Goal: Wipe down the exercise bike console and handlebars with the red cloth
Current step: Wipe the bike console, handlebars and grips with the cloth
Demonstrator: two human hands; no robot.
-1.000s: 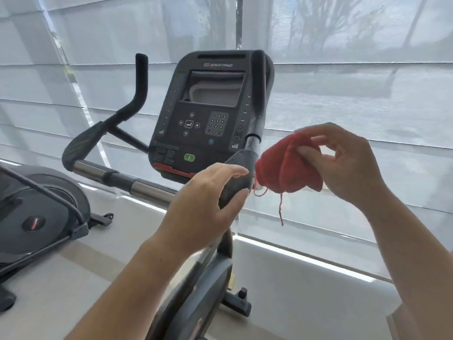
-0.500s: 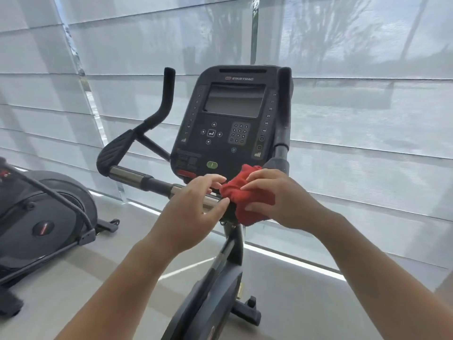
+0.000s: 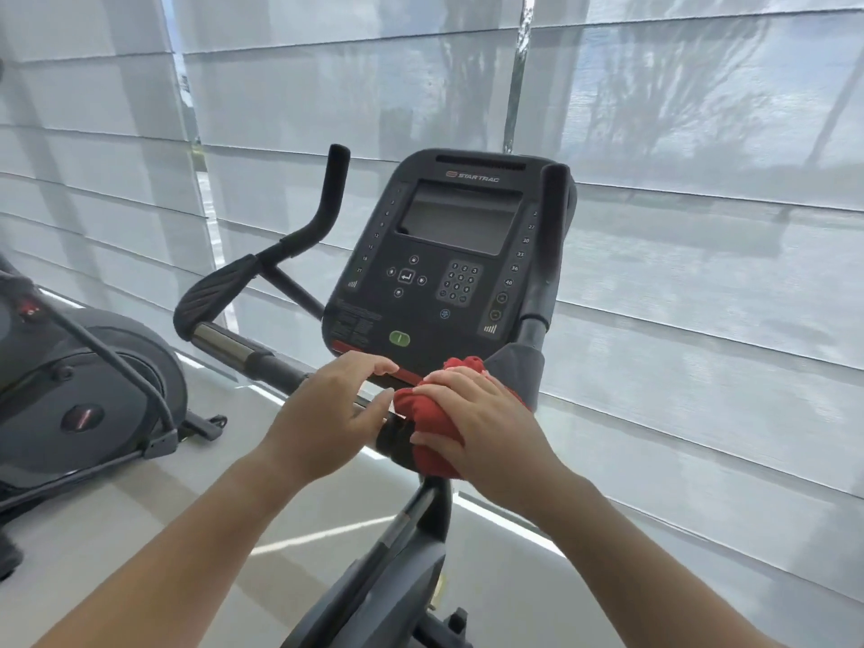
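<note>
The dark exercise bike console [image 3: 449, 254] stands in the middle, with a grey screen, keypad and green button. Black handlebars [image 3: 248, 353] run left from below it, one horn rising at the left and another at the right beside the console. My right hand [image 3: 486, 423] presses the bunched red cloth [image 3: 430, 432] onto the handlebar's centre, just under the console's lower edge. My left hand [image 3: 327, 413] hovers beside the cloth over the bar, fingers spread and holding nothing.
Another dark exercise machine [image 3: 89, 395] stands on the floor at the left. White blinds [image 3: 701, 226] cover the windows behind the bike. The bike's frame post [image 3: 397, 554] runs down between my forearms.
My right hand brought the red cloth from the air at the right down onto the handlebar centre. My left hand left the bar grip and now hovers beside the cloth.
</note>
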